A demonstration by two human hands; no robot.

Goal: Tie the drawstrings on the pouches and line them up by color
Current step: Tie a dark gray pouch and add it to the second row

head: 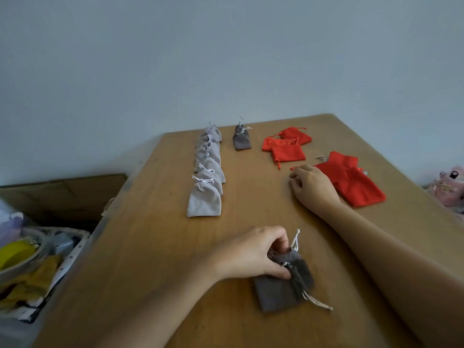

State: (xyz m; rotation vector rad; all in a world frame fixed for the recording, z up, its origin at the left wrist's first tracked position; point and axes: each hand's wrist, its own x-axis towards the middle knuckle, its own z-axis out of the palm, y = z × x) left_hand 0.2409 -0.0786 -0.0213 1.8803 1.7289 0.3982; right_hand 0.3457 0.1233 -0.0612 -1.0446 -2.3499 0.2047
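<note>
Table (pixel 150 272), centre of frame: a long row of pouches (pixel 204 197) runs from mid-frame back to the far edge, each overlapping the one behind. A short row of pouches (pixel 241 140) stands just right of its far end, and a small heap of pouches (pixel 286 146) lies further right. Before that heap, at right of frame: larger pouches (pixel 356 187), stacked, with the right hand (pixel 313 187) on the table against their left side. Lower centre: near pouch (pixel 278 295), flat, its neck pinched by the left hand (pixel 253 257); off the table, a bin (pixel 37 259) at lower left, a cardboard box (pixel 62 194) behind it, a soft toy (pixel 449 187) at the right edge.
</note>
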